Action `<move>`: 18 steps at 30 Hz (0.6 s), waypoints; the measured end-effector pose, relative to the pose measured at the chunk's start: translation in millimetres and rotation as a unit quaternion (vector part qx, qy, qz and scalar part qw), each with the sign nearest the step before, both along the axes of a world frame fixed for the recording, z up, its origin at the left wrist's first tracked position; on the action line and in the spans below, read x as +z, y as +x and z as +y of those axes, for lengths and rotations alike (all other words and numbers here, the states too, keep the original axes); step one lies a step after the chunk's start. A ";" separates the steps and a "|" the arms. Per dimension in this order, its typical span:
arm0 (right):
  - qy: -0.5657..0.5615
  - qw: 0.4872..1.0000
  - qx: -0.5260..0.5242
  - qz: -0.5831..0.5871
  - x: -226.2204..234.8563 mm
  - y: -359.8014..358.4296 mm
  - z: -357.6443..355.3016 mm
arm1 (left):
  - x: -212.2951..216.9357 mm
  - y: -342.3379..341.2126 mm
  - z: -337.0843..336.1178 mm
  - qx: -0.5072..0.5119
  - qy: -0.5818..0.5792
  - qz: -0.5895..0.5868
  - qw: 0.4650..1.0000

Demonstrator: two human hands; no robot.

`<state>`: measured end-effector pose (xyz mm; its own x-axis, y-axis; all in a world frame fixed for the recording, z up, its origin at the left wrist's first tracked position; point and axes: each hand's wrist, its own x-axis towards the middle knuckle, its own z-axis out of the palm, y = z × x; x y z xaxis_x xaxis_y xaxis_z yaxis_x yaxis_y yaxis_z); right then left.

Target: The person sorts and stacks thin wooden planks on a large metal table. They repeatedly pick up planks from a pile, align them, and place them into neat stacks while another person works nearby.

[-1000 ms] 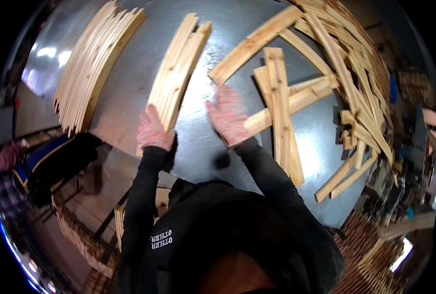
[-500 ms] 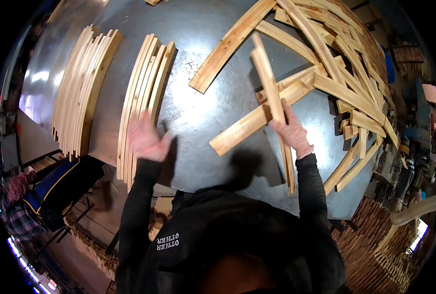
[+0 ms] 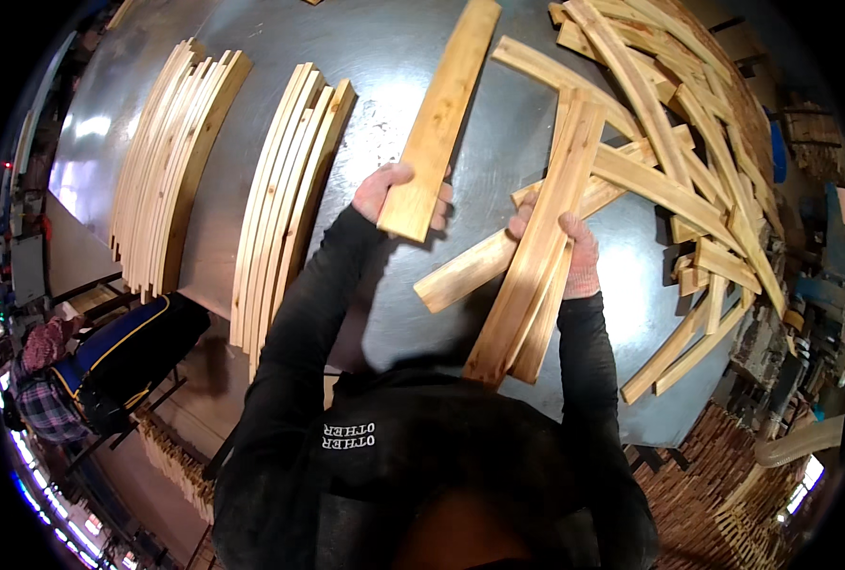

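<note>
My left hand (image 3: pixel 384 190) grips the near end of a flat pale wooden board (image 3: pixel 443 112) that points away from me over the grey metal table (image 3: pixel 384 57). My right hand (image 3: pixel 574 249) is closed around a pair of long wooden slats (image 3: pixel 536 249) held together and lifted at a slant. Another slat (image 3: pixel 479 266) lies crosswise under them. To the right spreads a loose heap of curved wooden slats (image 3: pixel 688 161).
Two neat rows of curved slats lie on the table's left part, one in the middle-left (image 3: pixel 284 190) and one further left (image 3: pixel 166 161). A dark bag (image 3: pixel 128 356) sits on the floor at the left. Stacked wood pieces (image 3: pixel 717 465) fill the lower right.
My left hand left the sorted row and took hold of the flat board. My right hand lifted two slats from the heap and drew them toward me.
</note>
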<state>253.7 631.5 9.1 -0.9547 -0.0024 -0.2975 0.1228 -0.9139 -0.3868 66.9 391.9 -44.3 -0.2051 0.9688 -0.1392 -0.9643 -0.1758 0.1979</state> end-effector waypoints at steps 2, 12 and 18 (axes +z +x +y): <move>0.019 0.999 -0.028 -0.007 -1.5 -12.2 -3.0 | 31.6 36.2 -17.4 0.050 -0.043 -0.038 0.997; 0.491 0.859 -0.050 -0.132 -60.0 -100.0 -51.4 | 1.4 119.3 -80.1 0.115 -0.346 0.410 0.836; 0.433 0.885 0.025 -0.166 -52.9 -91.2 -74.7 | -12.6 125.1 -93.6 -0.013 -0.441 0.245 0.863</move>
<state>162.5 556.8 -43.9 -0.8193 0.3246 -0.4727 0.3933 -0.2816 -0.8752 192.0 298.3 -56.8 -0.4281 0.5363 -0.7274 -0.7281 0.2722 0.6291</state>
